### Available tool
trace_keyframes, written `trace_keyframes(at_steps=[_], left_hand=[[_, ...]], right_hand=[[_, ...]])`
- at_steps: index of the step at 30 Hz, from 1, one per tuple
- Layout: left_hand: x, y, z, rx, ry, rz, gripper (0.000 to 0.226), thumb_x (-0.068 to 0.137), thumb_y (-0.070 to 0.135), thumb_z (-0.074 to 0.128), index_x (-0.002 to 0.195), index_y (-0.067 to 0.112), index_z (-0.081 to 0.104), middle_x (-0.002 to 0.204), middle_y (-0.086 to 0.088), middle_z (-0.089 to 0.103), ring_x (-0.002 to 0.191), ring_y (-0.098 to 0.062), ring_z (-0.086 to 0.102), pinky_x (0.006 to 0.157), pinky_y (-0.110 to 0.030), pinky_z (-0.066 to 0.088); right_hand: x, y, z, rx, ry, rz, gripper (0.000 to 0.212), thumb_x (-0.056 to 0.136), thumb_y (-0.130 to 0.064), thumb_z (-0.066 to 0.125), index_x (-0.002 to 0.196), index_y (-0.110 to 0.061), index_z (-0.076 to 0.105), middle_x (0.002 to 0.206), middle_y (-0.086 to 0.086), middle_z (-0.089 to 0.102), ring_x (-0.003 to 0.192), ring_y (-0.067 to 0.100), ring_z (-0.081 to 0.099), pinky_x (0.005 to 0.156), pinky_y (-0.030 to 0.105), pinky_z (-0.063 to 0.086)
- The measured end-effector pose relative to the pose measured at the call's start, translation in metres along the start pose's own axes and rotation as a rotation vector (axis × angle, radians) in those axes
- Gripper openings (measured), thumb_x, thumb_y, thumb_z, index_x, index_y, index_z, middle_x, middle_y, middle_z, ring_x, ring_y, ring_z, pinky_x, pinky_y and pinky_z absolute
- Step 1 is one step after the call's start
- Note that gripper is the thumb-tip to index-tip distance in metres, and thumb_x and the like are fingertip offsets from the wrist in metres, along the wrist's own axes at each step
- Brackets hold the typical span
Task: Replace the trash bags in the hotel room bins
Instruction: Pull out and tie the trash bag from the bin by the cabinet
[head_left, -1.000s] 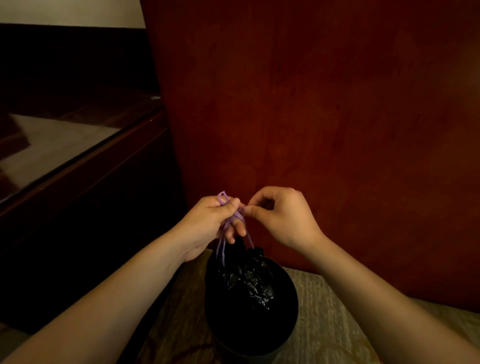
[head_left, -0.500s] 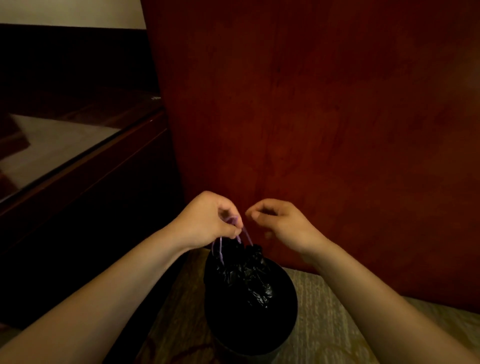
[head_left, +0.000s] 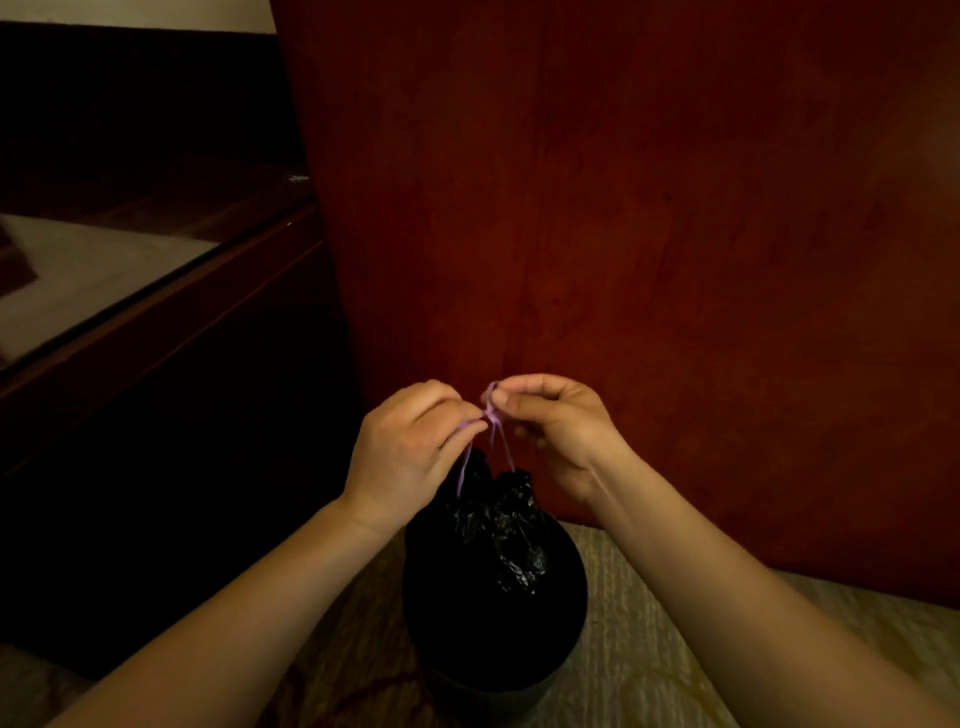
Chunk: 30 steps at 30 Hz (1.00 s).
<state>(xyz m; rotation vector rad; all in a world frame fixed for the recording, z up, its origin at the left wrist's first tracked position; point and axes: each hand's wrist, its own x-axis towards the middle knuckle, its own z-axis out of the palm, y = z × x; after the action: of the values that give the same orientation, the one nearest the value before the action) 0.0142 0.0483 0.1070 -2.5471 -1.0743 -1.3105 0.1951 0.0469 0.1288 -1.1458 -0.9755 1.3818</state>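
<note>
left hand (head_left: 410, 452): we recorded it curled above the bin, thumb and forefinger pressed together on one strand of the purple drawstring (head_left: 491, 415); the other fingers were folded under and out of sight.

right hand (head_left: 558, 426): thumb and forefinger pinched the same drawstring at its top, just beside the left fingertips; its lower fingers were half hidden behind the palm.

drawstring: two thin strands ran down from the pinch into the gathered neck of the black trash bag (head_left: 498, 525). we could not tell whether a knot had formed where the strands crossed; that spot was small and partly covered by fingertips.

trash bag: crinkled, bunched shut at the top, sitting inside the bin (head_left: 493, 639). its contents were hidden.

bin: round and dark, standing on patterned carpet (head_left: 649, 649) close to a red-brown wooden panel (head_left: 623, 208). its lower edge was cut off by the frame, and the line between the bag and the rim was lost in shadow.

left of frame: a dark wooden ledge (head_left: 171, 301) with a pale surface (head_left: 78, 270) behind it, too dim for us to identify.

writing: we could make out no label or brand on any of these items.
</note>
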Motion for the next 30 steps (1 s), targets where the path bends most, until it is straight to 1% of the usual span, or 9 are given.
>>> trace_keyframes(at_steps=[3,7,12,17,19,21,23,27,30], left_hand=[[-0.008,-0.003,-0.002,-0.091,0.039,-0.083,0.014,0.087,0.019,0.074,0.091,0.007,0.078,0.083,-0.002,0.069,0.073,-0.013,0.065,0.065,-0.03,0.054],[-0.034,-0.005,-0.001,-0.148,0.011,-0.095,0.014,0.087,0.018,0.072,0.091,0.006,0.077,0.08,-0.002,0.068,0.068,-0.013,0.063,0.057,-0.03,0.052],[-0.092,-0.031,-0.001,-0.018,-0.186,-0.049,0.021,0.093,0.026,0.061,0.088,0.011,0.075,0.08,0.003,0.064,0.07,-0.008,0.06,0.061,-0.017,0.046],[-0.131,-0.058,-0.002,0.075,-0.309,-0.125,0.027,0.093,0.032,0.053,0.083,0.016,0.073,0.078,0.006,0.061,0.068,-0.009,0.059,0.055,-0.025,0.05],[-0.137,-0.063,0.004,0.119,-0.355,-0.128,0.021,0.091,0.028,0.057,0.08,0.018,0.072,0.077,0.007,0.061,0.068,-0.011,0.06,0.054,-0.026,0.051],[-0.141,-0.069,0.008,0.152,-0.387,-0.139,0.008,0.083,0.014,0.074,0.077,0.019,0.071,0.074,0.007,0.061,0.065,-0.012,0.06,0.053,-0.027,0.051],[-0.145,-0.074,0.009,0.164,-0.407,-0.173,0.016,0.074,0.007,0.082,0.075,0.019,0.071,0.073,0.007,0.061,0.064,-0.011,0.06,0.052,-0.026,0.051],[-0.148,-0.074,0.009,0.147,-0.444,-0.271,0.011,0.084,0.014,0.075,0.078,0.022,0.069,0.076,0.01,0.058,0.067,-0.009,0.058,0.054,-0.024,0.048],[-0.146,-0.067,0.012,0.116,-0.453,-0.451,0.015,0.082,0.02,0.076,0.094,0.027,0.069,0.091,0.015,0.052,0.078,-0.003,0.053,0.063,-0.016,0.041]], right_hand=[[-0.002,0.0,-0.004,0.097,0.068,-0.054,0.013,0.08,0.001,0.075,0.086,-0.009,0.072,0.083,0.009,0.077,0.073,0.017,0.072,0.069,0.027,0.055],[0.002,0.0,-0.014,0.185,0.127,0.008,0.015,0.082,0.005,0.072,0.092,-0.006,0.072,0.081,0.011,0.077,0.07,0.016,0.073,0.07,0.029,0.06],[0.026,0.019,-0.061,0.16,0.352,0.083,0.012,0.087,0.009,0.066,0.094,0.0,0.069,0.067,0.01,0.075,0.058,0.014,0.072,0.061,0.026,0.061],[0.03,0.065,-0.107,0.038,0.515,0.207,0.014,0.086,0.013,0.065,0.098,0.009,0.068,0.074,0.017,0.071,0.053,0.015,0.07,0.052,0.025,0.06],[0.026,0.078,-0.112,0.043,0.552,0.228,0.012,0.085,0.014,0.065,0.095,0.008,0.068,0.076,0.018,0.07,0.054,0.016,0.07,0.05,0.022,0.057],[0.023,0.087,-0.116,0.039,0.615,0.255,0.01,0.085,0.013,0.066,0.093,0.006,0.069,0.078,0.018,0.07,0.059,0.02,0.068,0.047,0.02,0.056],[0.019,0.098,-0.12,0.03,0.664,0.284,0.009,0.086,0.012,0.067,0.092,0.006,0.07,0.08,0.019,0.07,0.063,0.023,0.067,0.048,0.021,0.057],[0.005,0.115,-0.119,-0.019,0.637,0.293,0.011,0.088,0.012,0.064,0.085,0.002,0.068,0.086,0.018,0.067,0.067,0.023,0.063,0.053,0.024,0.059],[0.002,0.126,-0.121,-0.325,0.471,0.255,0.008,0.091,-0.001,0.067,0.086,-0.007,0.07,0.101,0.017,0.069,0.08,0.023,0.063,0.07,0.035,0.055]])
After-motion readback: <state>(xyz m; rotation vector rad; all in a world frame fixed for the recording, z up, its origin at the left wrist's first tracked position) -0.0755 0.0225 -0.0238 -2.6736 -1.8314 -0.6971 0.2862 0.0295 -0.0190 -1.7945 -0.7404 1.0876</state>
